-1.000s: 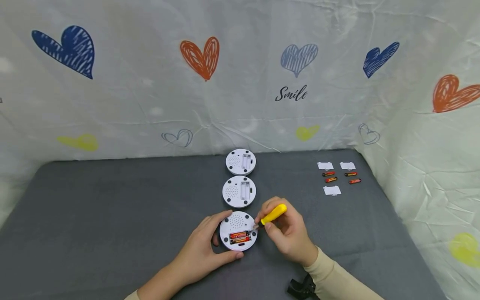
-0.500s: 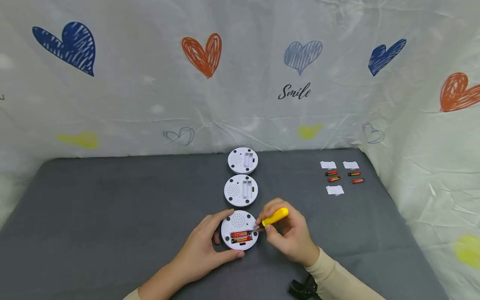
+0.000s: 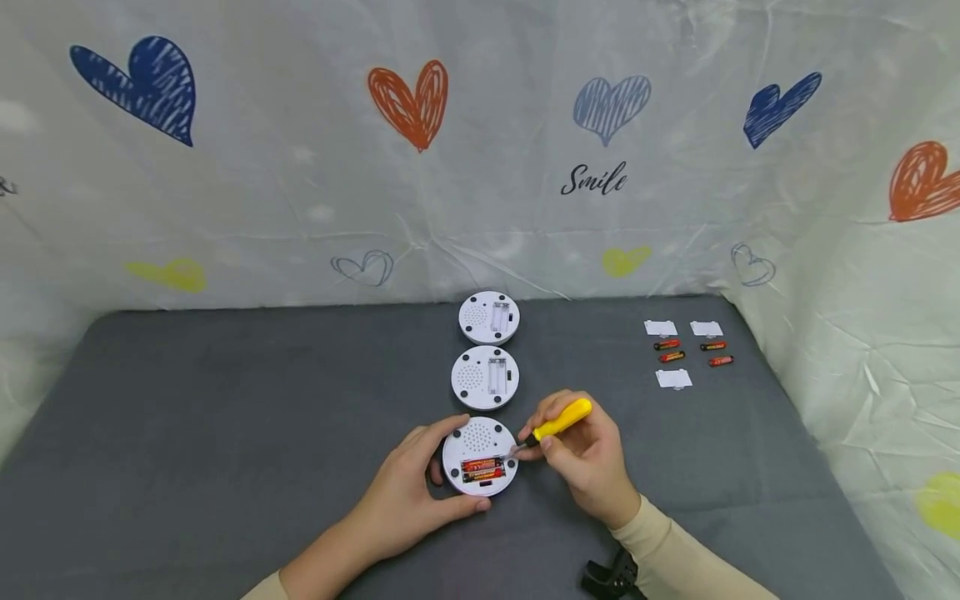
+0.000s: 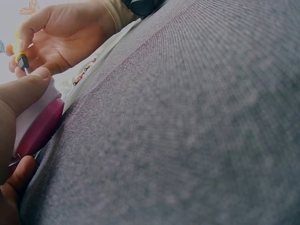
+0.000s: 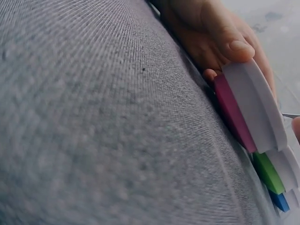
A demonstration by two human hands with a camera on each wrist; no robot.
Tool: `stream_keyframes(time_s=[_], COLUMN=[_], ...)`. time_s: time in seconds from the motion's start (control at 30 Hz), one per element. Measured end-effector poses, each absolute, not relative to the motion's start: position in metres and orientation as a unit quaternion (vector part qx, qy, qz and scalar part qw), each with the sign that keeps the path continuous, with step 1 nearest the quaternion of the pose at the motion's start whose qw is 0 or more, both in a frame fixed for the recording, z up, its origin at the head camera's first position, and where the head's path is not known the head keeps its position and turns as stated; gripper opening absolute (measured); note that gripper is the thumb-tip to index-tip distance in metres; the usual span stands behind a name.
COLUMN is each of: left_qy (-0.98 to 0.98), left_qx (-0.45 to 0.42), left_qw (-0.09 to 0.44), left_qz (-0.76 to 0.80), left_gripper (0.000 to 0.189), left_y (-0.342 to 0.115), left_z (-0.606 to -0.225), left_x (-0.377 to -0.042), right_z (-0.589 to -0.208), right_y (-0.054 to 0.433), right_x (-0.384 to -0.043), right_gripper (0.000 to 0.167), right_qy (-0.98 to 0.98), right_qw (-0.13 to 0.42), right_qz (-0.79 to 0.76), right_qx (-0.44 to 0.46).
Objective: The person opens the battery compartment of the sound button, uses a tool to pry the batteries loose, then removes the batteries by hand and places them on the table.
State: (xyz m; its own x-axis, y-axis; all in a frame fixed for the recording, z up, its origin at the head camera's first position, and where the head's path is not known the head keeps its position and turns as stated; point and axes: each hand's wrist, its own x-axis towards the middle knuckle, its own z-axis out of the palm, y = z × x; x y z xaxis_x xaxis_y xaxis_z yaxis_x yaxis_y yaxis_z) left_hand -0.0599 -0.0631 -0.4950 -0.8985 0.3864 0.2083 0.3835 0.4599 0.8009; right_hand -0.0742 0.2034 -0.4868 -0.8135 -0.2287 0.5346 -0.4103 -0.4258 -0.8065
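Note:
My left hand (image 3: 408, 487) grips a round white device (image 3: 476, 435) by its left edge, thumb at the front and fingers round the far side. Two red-and-black batteries (image 3: 482, 470) lie side by side in its uncovered compartment. Its other side is pink (image 5: 234, 115), seen in the right wrist view. My right hand (image 3: 588, 462) pinches a yellow-handled screwdriver (image 3: 564, 418) between thumb and fingers. The screwdriver slants down to the left, its metal tip at the right end of the batteries; whether it touches them I cannot tell.
Two more round devices, one nearer (image 3: 468, 379) and one farther (image 3: 474, 317), stand in line behind, with bare compartments. At the right lie three white covers (image 3: 673, 379) and several loose batteries (image 3: 672, 357). A black strap (image 3: 609, 575) sits by my right sleeve. A printed cloth wall (image 3: 495, 208) rises behind.
The screwdriver's handle has moved slightly up and right with my right hand, while its tip stays by the batteries. My left hand keeps its grip. The head view has shifted a little.

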Motion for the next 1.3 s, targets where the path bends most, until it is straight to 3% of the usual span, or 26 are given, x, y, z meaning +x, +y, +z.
stream_keyframes(time_s=[0.47,0.77,1.1,1.3], left_qy=[0.856,0.860,0.836,0.823], left_qx=[0.220,0.211,0.273,0.287], left_qw=[0.014,0.024,-0.018,-0.018], left_qz=[0.467,0.464,0.476,0.490], left_gripper=[0.097,0.098,0.083,0.084], left_y=[-0.0631,-0.0619,-0.0619,-0.0654], left_z=[-0.4912,-0.4930,-0.4967,-0.4955], left_x=[-0.0635,-0.0613,-0.0632,-0.0635], right_z=[-0.4891,-0.4894,-0.4912,-0.4916], right_y=[0.2069,0.2058,0.2061,0.2059], right_x=[-0.0800,-0.0782,-0.0783,-0.0787], right_gripper=[0.021,0.030,0.028,0.026], right_qy=[-0.497,-0.512,-0.511,-0.518], right_qw=[0.055,0.079,0.087,0.088], right_qz=[0.827,0.828,0.830,0.828], right_qx=[0.258,0.216,0.204,0.195])
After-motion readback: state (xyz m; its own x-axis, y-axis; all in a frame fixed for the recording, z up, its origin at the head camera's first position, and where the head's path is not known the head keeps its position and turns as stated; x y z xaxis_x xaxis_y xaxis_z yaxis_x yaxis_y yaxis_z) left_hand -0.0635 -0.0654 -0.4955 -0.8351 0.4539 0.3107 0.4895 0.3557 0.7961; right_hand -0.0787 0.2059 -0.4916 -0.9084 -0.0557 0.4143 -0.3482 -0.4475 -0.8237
